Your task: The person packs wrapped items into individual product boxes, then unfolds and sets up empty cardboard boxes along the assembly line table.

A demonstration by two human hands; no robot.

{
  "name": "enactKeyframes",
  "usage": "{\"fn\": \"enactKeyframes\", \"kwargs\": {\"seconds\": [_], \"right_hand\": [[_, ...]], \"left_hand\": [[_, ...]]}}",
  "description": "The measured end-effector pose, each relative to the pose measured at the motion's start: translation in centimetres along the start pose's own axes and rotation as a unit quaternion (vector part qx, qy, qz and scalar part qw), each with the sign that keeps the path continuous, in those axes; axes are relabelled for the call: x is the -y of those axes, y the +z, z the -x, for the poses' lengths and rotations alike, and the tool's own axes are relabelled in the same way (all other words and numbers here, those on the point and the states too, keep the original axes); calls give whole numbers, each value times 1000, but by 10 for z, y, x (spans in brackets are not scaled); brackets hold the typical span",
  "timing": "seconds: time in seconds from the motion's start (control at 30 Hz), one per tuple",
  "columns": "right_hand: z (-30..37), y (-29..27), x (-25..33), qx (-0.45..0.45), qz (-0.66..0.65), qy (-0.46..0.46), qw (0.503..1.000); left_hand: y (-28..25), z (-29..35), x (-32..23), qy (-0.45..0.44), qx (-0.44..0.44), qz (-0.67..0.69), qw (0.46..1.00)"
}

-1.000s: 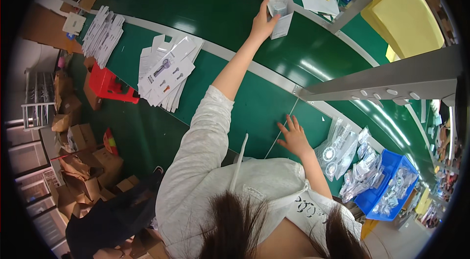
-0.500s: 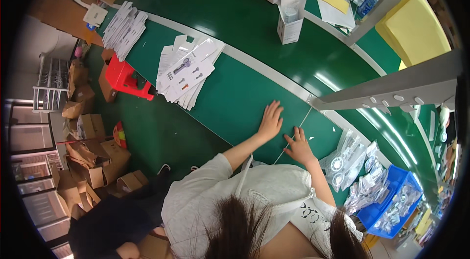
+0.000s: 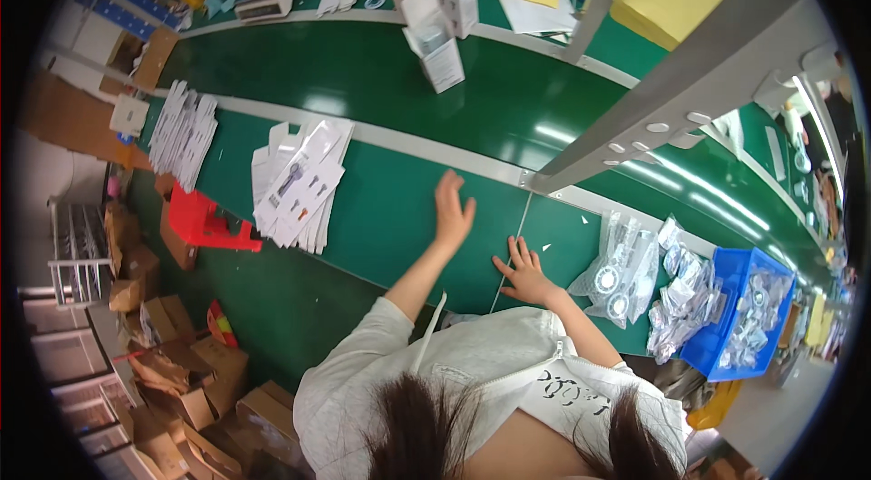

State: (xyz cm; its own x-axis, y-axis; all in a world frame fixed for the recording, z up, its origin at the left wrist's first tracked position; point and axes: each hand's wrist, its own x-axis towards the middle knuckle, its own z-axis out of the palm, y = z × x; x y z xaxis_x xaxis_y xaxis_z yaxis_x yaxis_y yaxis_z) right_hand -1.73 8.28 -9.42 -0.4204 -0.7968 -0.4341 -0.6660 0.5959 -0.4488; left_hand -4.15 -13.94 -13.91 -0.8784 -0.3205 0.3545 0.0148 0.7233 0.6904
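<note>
My left hand (image 3: 453,212) is over the green tabletop (image 3: 386,199), open and holding nothing, its thumb apart from the fingers. To the right of it, my right hand (image 3: 526,274) rests on the table by a thin seam, fingers spread and holding nothing. Beyond my left hand, to the left, lies a fanned pile of flat white printed cartons (image 3: 299,185). Clear plastic bags (image 3: 620,271) with round white parts inside lie to the right of my right hand.
A second pile of flat cartons (image 3: 183,135) lies far left. Open white boxes (image 3: 434,49) stand on the green conveyor belt (image 3: 345,72). A grey metal post (image 3: 626,90) slants across the right. A blue bin (image 3: 739,312) holds bagged parts. A red stool (image 3: 204,221) stands beside the table.
The view has turned, shifting the table's contents leftward. My left hand has moved left, away from my right hand, and its fingers point more upward. My right hand stays by the seam.
</note>
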Motion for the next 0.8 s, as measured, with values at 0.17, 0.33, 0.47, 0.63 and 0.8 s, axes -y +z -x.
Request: {"fn": "enactKeyframes", "kwargs": {"seconds": [0.17,0.33,0.47,0.63,0.8], "right_hand": [[-2,-12,9,38,-24,1,999],[0,-4,3,19,-53,6,998],[-3,-1,2,3,-86,17,996],[-2,3,-2,5,-97,11,995],[-4,2,-3,14,-92,15,996]], "left_hand": [[-14,-146,69,-125,-131,116,977],[-17,-247,102,-94,-105,174,975],[1,-271,101,-82,-65,217,971],[9,-247,92,-35,-24,201,979],[21,-228,68,-20,-18,168,985]]}}
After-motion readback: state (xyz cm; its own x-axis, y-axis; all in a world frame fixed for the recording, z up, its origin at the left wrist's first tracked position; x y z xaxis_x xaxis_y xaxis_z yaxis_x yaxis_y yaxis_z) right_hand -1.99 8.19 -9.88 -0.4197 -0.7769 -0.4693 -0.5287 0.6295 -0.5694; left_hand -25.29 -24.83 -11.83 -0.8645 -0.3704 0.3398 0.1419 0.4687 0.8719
